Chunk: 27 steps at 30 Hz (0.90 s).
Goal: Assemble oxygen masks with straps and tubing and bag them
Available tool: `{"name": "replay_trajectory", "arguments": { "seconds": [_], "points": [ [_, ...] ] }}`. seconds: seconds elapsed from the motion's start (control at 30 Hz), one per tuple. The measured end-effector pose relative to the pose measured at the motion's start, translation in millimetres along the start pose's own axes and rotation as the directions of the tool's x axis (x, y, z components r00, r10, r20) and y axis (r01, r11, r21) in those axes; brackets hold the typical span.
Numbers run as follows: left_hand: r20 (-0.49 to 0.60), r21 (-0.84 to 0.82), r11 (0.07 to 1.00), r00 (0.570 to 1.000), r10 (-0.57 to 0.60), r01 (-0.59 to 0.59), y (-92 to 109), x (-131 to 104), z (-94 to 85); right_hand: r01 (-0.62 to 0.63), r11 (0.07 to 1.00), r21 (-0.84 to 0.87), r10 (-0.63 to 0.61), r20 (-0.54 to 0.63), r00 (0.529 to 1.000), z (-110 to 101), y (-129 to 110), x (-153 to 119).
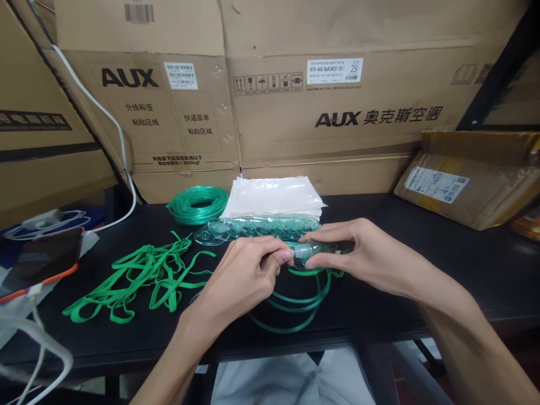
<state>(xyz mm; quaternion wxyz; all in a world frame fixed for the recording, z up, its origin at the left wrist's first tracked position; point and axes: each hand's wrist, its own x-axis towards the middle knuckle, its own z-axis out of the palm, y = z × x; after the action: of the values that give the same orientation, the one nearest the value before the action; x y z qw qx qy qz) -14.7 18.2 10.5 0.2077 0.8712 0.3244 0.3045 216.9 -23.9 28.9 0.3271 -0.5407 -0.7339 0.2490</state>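
Note:
Both hands meet over the middle of the black table. My left hand (255, 267) pinches the pale end of a clear green connector (302, 251), its thumb and forefinger pressed together. My right hand (352, 247) grips the wider translucent green part from the right, between thumb and fingers. Thin green tubing (312, 320) hangs in loops below the hands. Just behind them lies a row of clear green masks (257, 226). Green elastic straps (139, 275) are heaped left of my left hand.
A coil of green tubing (197, 203) and white plastic bags (272, 197) lie at the back of the black table (392, 225). A taped parcel (468, 180) stands at right, a phone (42, 261) and white cables at left. Large cartons (274, 129) wall the rear.

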Motion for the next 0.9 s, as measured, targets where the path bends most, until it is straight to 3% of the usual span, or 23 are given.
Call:
{"name": "replay_trajectory", "arguments": {
  "seconds": [0.13, 0.27, 0.37, 0.53, 0.63, 0.77, 0.9],
  "points": [
    [0.129, -0.075, 0.993, 0.988, -0.081, 0.091, 3.6, -1.7, -3.8, 0.064, 0.998, -0.014, -0.063, 0.051, 0.997, -6.6, 3.0, -1.6],
    [0.306, -0.139, 0.975, 0.944, -0.124, 0.174, 2.7, -4.8, -8.2, 0.121, 0.992, -0.032, -0.119, 0.079, 0.990, -14.9, 3.7, -6.0],
    [0.336, -0.172, 0.965, 0.932, -0.133, 0.199, 0.4, -6.0, -9.9, 0.123, 0.991, -0.044, -0.120, 0.062, 0.991, -17.2, 2.4, -8.7],
    [0.291, -0.164, 0.965, 0.945, -0.149, 0.203, -0.1, -5.0, -6.6, 0.226, 0.972, -0.070, -0.222, 0.063, 0.973, -13.4, 0.3, -6.9],
    [0.192, -0.130, 0.981, 0.974, -0.118, 0.145, 1.2, -3.3, -2.3, 0.266, 0.955, -0.132, -0.262, 0.046, 0.964, -9.9, 1.0, -4.6],
    [0.069, -0.026, 0.999, 0.997, -0.042, 0.043, 2.9, -1.6, 1.8, 0.216, 0.956, -0.201, -0.224, -0.020, 0.974, -8.5, 2.9, -5.1],
    [0.039, 0.056, 0.998, 0.999, 0.015, -0.017, 3.1, -1.3, 3.9, 0.172, 0.967, -0.187, -0.177, -0.008, 0.984, -9.0, 0.1, -6.9]
  ]
}}
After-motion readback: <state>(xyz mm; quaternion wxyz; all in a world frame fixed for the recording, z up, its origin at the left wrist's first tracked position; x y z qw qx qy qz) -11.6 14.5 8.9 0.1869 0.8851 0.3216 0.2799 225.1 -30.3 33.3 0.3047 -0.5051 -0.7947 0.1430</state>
